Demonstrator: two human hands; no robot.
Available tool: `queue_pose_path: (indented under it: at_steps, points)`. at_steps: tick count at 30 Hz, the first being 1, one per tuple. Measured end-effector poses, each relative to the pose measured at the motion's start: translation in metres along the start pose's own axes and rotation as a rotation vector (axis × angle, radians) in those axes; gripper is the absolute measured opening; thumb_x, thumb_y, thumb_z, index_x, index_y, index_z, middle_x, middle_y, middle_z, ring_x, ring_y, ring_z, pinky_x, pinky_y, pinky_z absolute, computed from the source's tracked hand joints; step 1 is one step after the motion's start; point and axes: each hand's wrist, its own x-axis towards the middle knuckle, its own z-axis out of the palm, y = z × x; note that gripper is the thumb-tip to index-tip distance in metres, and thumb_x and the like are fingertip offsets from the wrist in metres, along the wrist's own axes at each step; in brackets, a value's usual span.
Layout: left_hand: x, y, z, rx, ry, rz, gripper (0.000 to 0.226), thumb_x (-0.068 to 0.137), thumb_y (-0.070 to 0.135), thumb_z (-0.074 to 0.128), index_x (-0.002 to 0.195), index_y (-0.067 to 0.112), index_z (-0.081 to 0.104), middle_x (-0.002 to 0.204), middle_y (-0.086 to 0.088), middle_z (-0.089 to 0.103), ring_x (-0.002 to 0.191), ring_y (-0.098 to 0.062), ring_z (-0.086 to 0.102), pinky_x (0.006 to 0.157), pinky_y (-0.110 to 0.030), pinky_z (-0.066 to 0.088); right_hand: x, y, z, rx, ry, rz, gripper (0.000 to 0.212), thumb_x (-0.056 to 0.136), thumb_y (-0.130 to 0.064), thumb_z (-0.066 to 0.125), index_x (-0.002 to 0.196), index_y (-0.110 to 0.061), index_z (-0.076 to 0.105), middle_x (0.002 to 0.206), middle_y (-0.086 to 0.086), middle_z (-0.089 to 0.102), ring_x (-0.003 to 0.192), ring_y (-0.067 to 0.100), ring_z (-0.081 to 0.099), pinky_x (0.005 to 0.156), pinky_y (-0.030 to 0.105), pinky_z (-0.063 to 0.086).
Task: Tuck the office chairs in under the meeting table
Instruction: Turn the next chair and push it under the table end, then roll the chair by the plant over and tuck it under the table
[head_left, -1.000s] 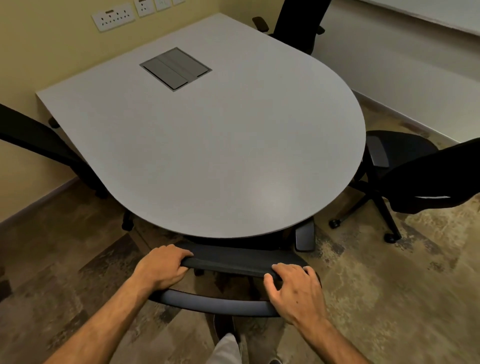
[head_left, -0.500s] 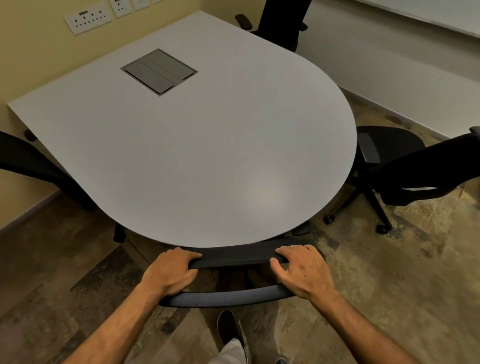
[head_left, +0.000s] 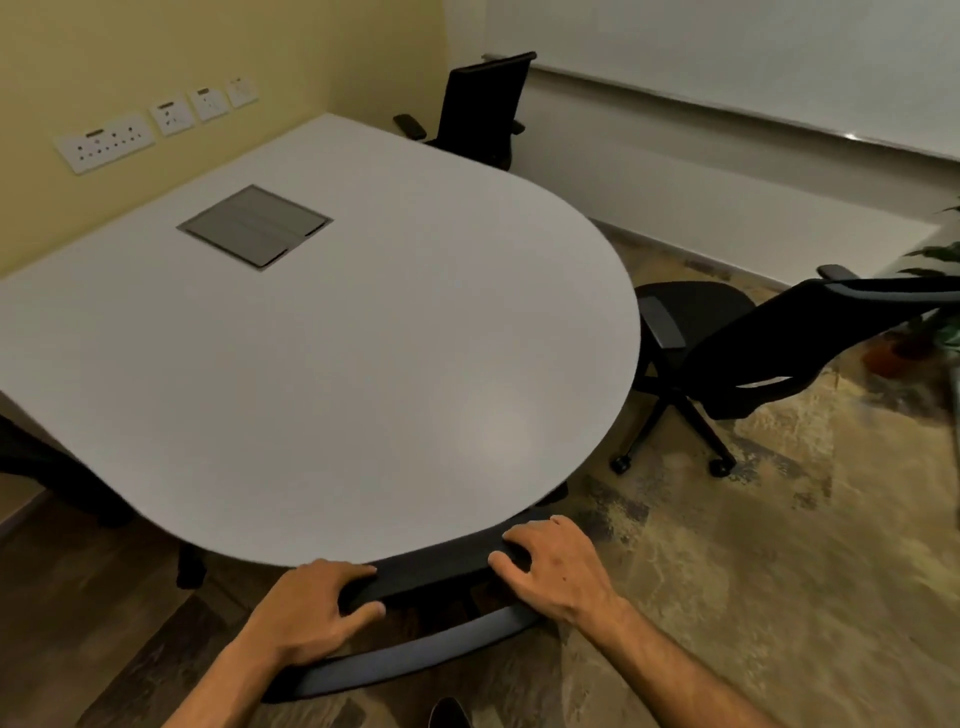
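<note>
The grey meeting table (head_left: 363, 364) has a rounded near end. A black office chair sits under that end, and only the top of its backrest (head_left: 431, 564) and a grey rear bar show. My left hand (head_left: 311, 608) grips the backrest top on the left, my right hand (head_left: 556, 566) grips it on the right. A second black chair (head_left: 727, 353) stands out from the table on the right, with its seat and wheels in full view. A third chair (head_left: 483, 109) stands at the far side. Part of a fourth chair (head_left: 47, 467) shows at the left edge.
A grey cable hatch (head_left: 254, 224) is set into the tabletop. Wall sockets (head_left: 104, 143) line the yellow wall on the left. A white wall runs along the right, with a potted plant (head_left: 935, 312) at the far right. The floor is patterned carpet.
The near chair has slid further under the table; its armrest pad is now hidden by the tabletop. My view has swung right and up, showing more of the right chair and wall.
</note>
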Motion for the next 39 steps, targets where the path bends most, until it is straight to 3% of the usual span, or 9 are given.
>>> queue_pose_path:
  at_steps: [3, 5, 7, 12, 16, 23, 31, 39]
  points:
    - [0.023, 0.035, -0.008, -0.034, 0.085, 0.091, 0.085, 0.078, 0.090, 0.023, 0.141, 0.040, 0.050, 0.139, 0.018, 0.057, 0.125, -0.005, 0.052, 0.101, -0.025, 0.039, -0.003, 0.014, -0.014, 0.082, 0.005, -0.021, 0.058, 0.092, -0.071, 0.033, 0.121, -0.032, 0.065, 0.115, -0.011, 0.068, 0.116, 0.007, 0.055, 0.111, 0.035, 0.036]
    - [0.044, 0.068, -0.016, -0.056, 0.146, 0.120, 0.081, 0.083, 0.086, 0.021, 0.146, 0.040, 0.044, 0.147, 0.015, 0.050, 0.133, -0.009, 0.047, 0.109, -0.030, 0.035, -0.004, 0.030, -0.031, 0.110, 0.045, -0.038, 0.062, 0.092, -0.070, 0.033, 0.134, -0.031, 0.058, 0.137, -0.010, 0.060, 0.141, 0.009, 0.038, 0.120, 0.038, 0.024]
    - [0.067, 0.103, -0.028, -0.075, 0.190, 0.141, 0.076, 0.086, 0.082, 0.023, 0.148, 0.041, 0.039, 0.151, 0.013, 0.046, 0.137, -0.013, 0.044, 0.113, -0.034, 0.032, 0.000, 0.050, -0.055, 0.125, 0.133, -0.035, 0.062, 0.093, -0.068, 0.035, 0.138, -0.029, 0.055, 0.144, -0.009, 0.055, 0.147, 0.011, 0.029, 0.121, 0.038, 0.020]
    - [0.123, 0.190, -0.064, -0.050, 0.273, 0.220, 0.078, 0.085, 0.079, 0.026, 0.147, 0.034, 0.043, 0.149, 0.007, 0.049, 0.135, -0.019, 0.048, 0.111, -0.040, 0.038, 0.013, 0.113, -0.128, 0.112, 0.308, 0.019, 0.060, 0.094, -0.061, 0.042, 0.139, -0.024, 0.055, 0.143, -0.006, 0.056, 0.146, 0.015, 0.032, 0.118, 0.036, 0.023]
    - [0.174, 0.274, -0.091, -0.023, 0.355, 0.318, 0.073, 0.089, 0.072, 0.033, 0.144, 0.027, 0.049, 0.144, 0.003, 0.055, 0.129, -0.021, 0.054, 0.106, -0.040, 0.042, 0.021, 0.189, -0.196, 0.085, 0.420, 0.053, 0.053, 0.095, -0.055, 0.050, 0.135, -0.022, 0.058, 0.139, -0.006, 0.059, 0.142, 0.013, 0.036, 0.117, 0.044, 0.032]
    - [0.255, 0.453, -0.109, -0.041, 0.449, 0.439, 0.067, 0.092, 0.067, 0.039, 0.141, 0.024, 0.052, 0.141, 0.000, 0.058, 0.126, -0.024, 0.057, 0.101, -0.038, 0.043, 0.019, 0.345, -0.303, 0.063, 0.529, 0.069, 0.060, 0.093, -0.059, 0.043, 0.134, -0.019, 0.061, 0.138, -0.002, 0.061, 0.142, 0.019, 0.039, 0.114, 0.051, 0.036]
    - [0.345, 0.624, -0.103, -0.047, 0.436, 0.573, 0.070, 0.092, 0.073, 0.036, 0.143, 0.027, 0.050, 0.141, 0.001, 0.058, 0.123, -0.023, 0.058, 0.099, -0.038, 0.047, 0.006, 0.490, -0.380, 0.063, 0.558, 0.137, 0.055, 0.094, -0.054, 0.046, 0.134, -0.019, 0.059, 0.139, 0.000, 0.060, 0.143, 0.022, 0.037, 0.114, 0.046, 0.034]
    - [0.459, 0.726, -0.098, 0.001, 0.457, 0.638, 0.058, 0.098, 0.059, 0.042, 0.141, 0.021, 0.052, 0.138, 0.001, 0.060, 0.124, -0.019, 0.056, 0.095, -0.028, 0.041, 0.045, 0.620, -0.412, 0.059, 0.510, 0.207, 0.054, 0.095, -0.051, 0.048, 0.138, -0.020, 0.056, 0.144, 0.000, 0.056, 0.143, 0.020, 0.035, 0.115, 0.044, 0.032]
